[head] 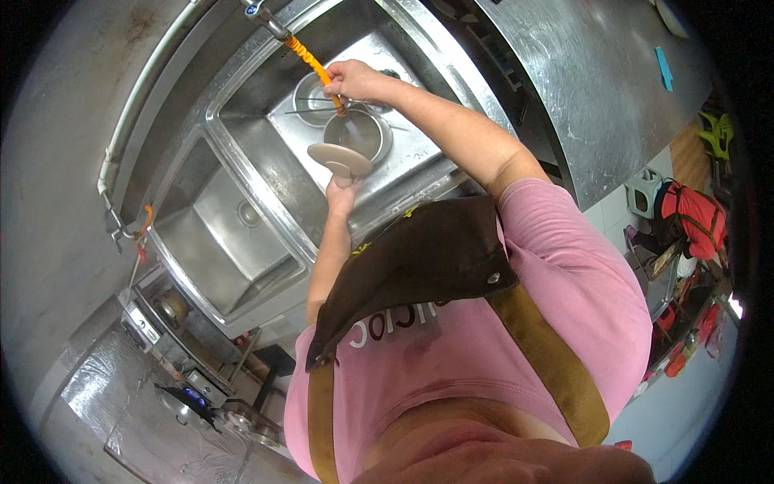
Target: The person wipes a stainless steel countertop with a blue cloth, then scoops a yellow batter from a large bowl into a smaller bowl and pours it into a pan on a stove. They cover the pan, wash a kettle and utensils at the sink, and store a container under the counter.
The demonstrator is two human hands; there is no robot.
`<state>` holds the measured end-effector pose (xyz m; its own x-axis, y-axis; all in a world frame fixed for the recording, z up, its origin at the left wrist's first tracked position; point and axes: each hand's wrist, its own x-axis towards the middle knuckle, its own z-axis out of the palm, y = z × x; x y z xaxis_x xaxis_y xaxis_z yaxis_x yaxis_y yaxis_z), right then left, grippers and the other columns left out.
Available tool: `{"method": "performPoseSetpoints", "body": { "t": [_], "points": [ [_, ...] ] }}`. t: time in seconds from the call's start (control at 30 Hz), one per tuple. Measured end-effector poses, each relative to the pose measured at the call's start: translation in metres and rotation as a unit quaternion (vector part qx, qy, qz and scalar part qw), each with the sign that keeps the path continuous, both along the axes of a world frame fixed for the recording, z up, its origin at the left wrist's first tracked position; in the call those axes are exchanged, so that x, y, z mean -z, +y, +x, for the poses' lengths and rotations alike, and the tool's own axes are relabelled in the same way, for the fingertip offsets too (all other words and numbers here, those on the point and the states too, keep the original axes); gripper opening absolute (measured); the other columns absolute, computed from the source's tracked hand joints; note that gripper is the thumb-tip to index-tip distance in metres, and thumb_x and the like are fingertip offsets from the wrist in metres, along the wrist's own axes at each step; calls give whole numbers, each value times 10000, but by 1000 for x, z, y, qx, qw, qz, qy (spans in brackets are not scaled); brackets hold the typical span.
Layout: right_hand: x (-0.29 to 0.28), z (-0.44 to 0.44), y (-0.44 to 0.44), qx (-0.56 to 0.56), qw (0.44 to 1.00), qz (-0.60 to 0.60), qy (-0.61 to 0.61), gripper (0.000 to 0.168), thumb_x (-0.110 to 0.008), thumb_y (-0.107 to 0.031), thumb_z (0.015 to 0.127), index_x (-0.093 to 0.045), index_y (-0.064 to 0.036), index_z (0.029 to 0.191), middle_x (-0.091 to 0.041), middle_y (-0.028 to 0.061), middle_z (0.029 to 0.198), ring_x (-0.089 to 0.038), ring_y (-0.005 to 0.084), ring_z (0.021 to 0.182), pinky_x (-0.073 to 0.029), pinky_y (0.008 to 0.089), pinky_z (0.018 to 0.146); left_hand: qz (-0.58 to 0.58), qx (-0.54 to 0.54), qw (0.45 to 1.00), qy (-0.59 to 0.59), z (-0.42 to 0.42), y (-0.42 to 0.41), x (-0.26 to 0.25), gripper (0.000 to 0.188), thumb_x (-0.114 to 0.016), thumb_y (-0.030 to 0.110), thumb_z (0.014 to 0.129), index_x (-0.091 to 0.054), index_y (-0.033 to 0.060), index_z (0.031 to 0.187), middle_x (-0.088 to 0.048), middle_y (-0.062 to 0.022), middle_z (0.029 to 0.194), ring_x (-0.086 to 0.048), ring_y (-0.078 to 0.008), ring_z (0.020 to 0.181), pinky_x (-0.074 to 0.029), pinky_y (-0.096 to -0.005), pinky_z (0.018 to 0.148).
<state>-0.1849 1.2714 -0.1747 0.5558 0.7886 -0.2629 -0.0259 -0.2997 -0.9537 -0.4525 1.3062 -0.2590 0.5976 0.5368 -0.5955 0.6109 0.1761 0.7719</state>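
Observation:
My right hand [354, 80] grips an orange hose [309, 59] fitted to the metal faucet [266, 19]. Below the hose end, a stream of water falls toward a round metal pot [380, 130] in the large steel sink basin [290, 136]. My left hand [343, 190] holds a beige round dish or lid [340, 158], tilted, at the near side of the pot; its raised ring faces me. Behind the pot stands another round metal container [302, 100], with thin dark sticks across it. Further items behind my right hand are partly hidden.
A smaller steel basin [227, 221] with a drain adjoins on the left. A metal counter [604, 78] bearing a blue strip [663, 68] stands at right, near a pale stool [644, 192] and a red cloth item [695, 218]. A blue flame [195, 396] burns at lower left.

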Motion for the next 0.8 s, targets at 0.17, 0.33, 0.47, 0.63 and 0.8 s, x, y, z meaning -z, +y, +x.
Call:
{"method": "performPoseSetpoints", "body": {
  "t": [0.17,0.33,0.47,0.63,0.8],
  "points": [
    [-4,-1,1,-5,1000,-6,-5,208,-639,-148,798,-614,-25,963,-650,60,812,-609,130,699,-497,274,641,23,13,1000,17,-1,2,0,439,-723,28,686,-582,30,1102,-632,-48,1032,-578,-157,945,-432,-297,866],
    [-13,-3,-4,2,997,-30,-72,305,-656,-244,744,-633,-55,983,-656,103,788,-633,204,738,-501,344,676,60,66,996,27,0,8,12,507,-729,69,680,-565,21,1157,-627,-74,1067,-574,-181,981,-421,-294,881],
    [-5,-4,3,3,994,-25,-106,306,-666,-271,707,-653,-63,931,-662,138,845,-637,289,798,-502,384,706,40,59,997,-2,-3,6,9,465,-731,48,664,-573,8,1099,-625,-87,1042,-578,-189,959,-429,-307,866],
    [-4,-1,3,14,994,-30,-106,279,-673,-259,700,-648,-72,906,-662,122,857,-632,282,816,-496,384,708,65,86,994,27,1,10,13,463,-724,7,647,-582,20,1087,-630,-82,1018,-583,-195,952,-428,-309,857],
    [-3,-4,7,-2,996,-25,-81,261,-682,-233,710,-630,-66,903,-652,113,815,-630,254,783,-489,367,685,45,77,996,-10,-8,16,34,446,-719,5,653,-579,8,1076,-634,-81,1003,-590,-192,929,-436,-313,847]
  ]
}}
